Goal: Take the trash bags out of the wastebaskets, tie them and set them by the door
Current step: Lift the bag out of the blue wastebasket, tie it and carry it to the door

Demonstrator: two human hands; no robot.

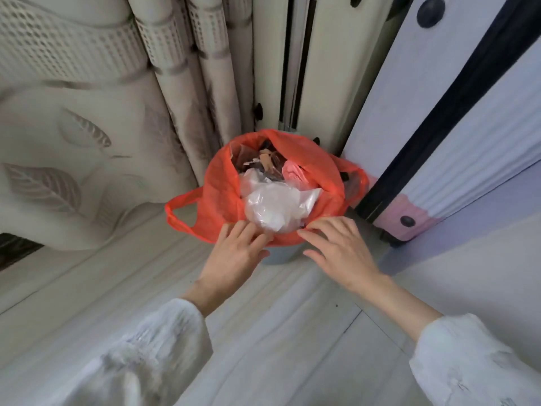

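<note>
An orange-red trash bag (218,197) lines a small grey-blue wastebasket (278,254) on the floor, in the corner by the curtain. The bag stands open, full of clear plastic wrap (275,206) and darker scraps. One handle loop hangs out on the left, another on the right. My left hand (234,250) rests on the bag's near rim with its fingers spread. My right hand (339,247) lies on the same rim just to the right, its fingertips touching the orange plastic. Neither hand has closed on the bag.
A leaf-patterned curtain (73,142) hangs at the left and behind the basket. A white standing unit (322,83) rises behind it. To the right is pale lilac furniture with a dark edge strip (456,106). The floor (263,332) is pale wood-look.
</note>
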